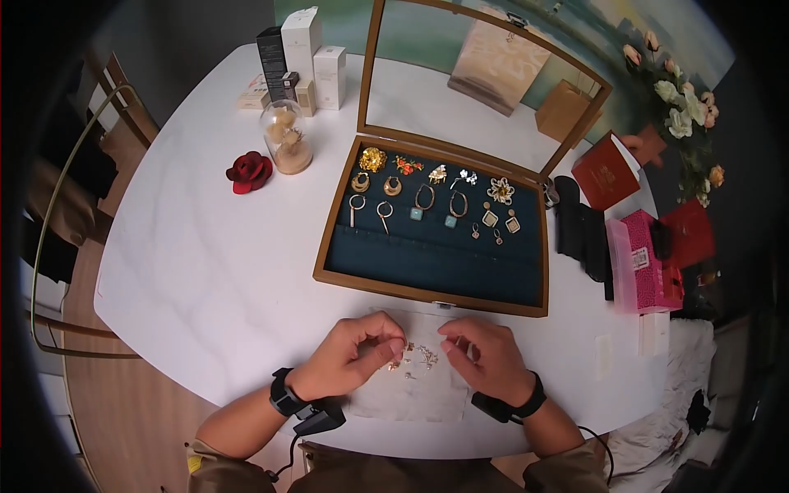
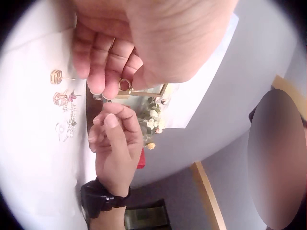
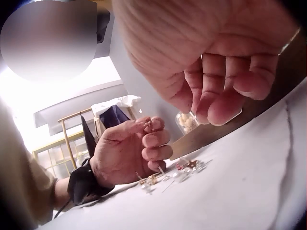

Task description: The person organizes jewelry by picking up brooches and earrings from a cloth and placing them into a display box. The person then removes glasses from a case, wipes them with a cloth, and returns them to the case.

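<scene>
My left hand (image 1: 355,355) pinches a small gold hoop (image 2: 125,85) between thumb and forefinger, seen best in the left wrist view. My right hand (image 1: 491,359) hovers just to the right, its fingers loosely bent and nothing visible between them. Under and between both hands, several small pieces of jewelry (image 1: 427,357) lie on a pale cloth (image 1: 411,403). The left wrist view shows among them a gold stud earring (image 2: 56,76) with its post sticking out. Beyond the hands stands a wooden jewelry box (image 1: 427,297), lid raised, with rows of earrings and brooches on its dark green lining.
A red fabric flower (image 1: 249,172), a glass dome (image 1: 288,152) and several cosmetic boxes (image 1: 302,41) stand at the back left. On the right are a red box (image 1: 606,172), black cases (image 1: 582,238) and a pink box (image 1: 639,259). White flowers (image 1: 680,115) rise behind.
</scene>
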A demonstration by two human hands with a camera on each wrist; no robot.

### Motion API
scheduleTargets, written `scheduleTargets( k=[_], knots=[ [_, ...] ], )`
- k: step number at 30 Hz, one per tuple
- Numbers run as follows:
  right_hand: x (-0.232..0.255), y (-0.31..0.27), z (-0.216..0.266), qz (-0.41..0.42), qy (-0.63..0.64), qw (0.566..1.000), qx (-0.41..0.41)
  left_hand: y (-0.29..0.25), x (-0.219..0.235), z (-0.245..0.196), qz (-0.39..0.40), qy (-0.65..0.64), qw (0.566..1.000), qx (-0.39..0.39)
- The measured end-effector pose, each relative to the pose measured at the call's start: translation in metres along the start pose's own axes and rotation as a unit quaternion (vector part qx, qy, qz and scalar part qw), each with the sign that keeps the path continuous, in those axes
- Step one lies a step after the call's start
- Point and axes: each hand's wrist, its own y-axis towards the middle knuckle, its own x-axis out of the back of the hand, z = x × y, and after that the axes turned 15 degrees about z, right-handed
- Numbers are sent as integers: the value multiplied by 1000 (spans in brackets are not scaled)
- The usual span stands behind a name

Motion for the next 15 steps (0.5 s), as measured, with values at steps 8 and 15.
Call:
scheduleTargets(
  k=[8,15],
  knots=[
    [-1,4,18,22,25,999,24,1,5,-1,5,-105,994,25],
    [-12,19,31,-6,28,997,68,0,5,5,8,-193,981,16]
  ],
)
